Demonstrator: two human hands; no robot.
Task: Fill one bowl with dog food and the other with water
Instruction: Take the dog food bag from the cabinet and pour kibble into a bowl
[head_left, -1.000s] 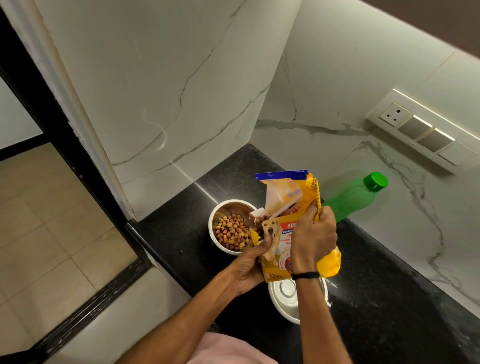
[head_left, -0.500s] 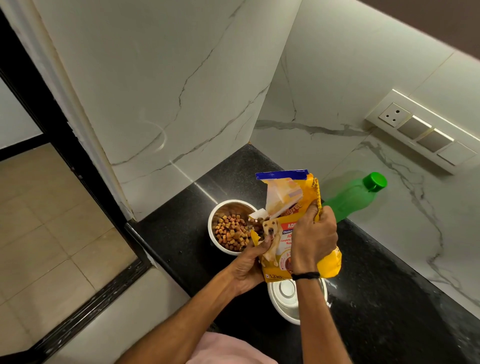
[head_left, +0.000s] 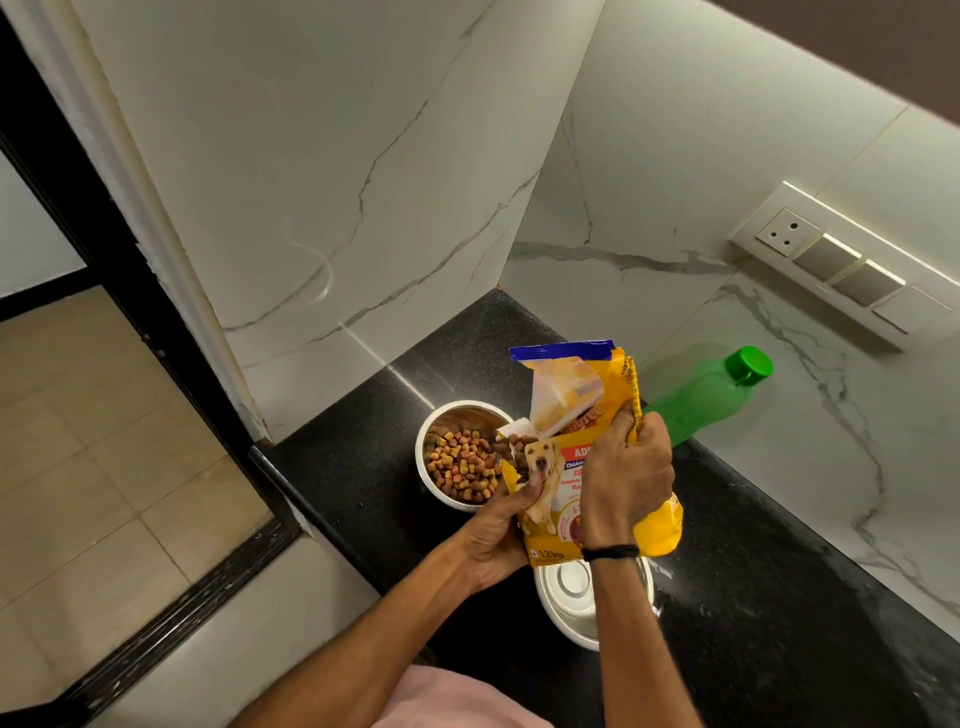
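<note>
at the middle of the frame a person holds a yellow dog food bag (head_left: 566, 499) above the black granite counter (head_left: 753, 597), nearly upright and leaning a little to the left. the left hand (head_left: 493, 535) grips the bag's lower left edge, thumb pressed on the printed dog. the right hand (head_left: 623, 483), with a black wristband (head_left: 610, 552), is curled round the bag's right side seam. the bag's left upper corner is torn open, and the tear hangs right over the rim of a steel bowl (head_left: 467, 404) standing on the counter just left of the bag; brown and orange kibble (head_left: 460, 465) covers the bowl's bottom. a second bowl (head_left: 545, 608) sits on the counter below the bag, partly hidden under the right wrist; whether it holds anything i cannot tell. a green plastic bottle (head_left: 691, 410) with its green cap (head_left: 748, 365) on stands behind the bag, right of centre, by the marble wall. a switch panel (head_left: 841, 265) is on that wall, upper right.
</note>
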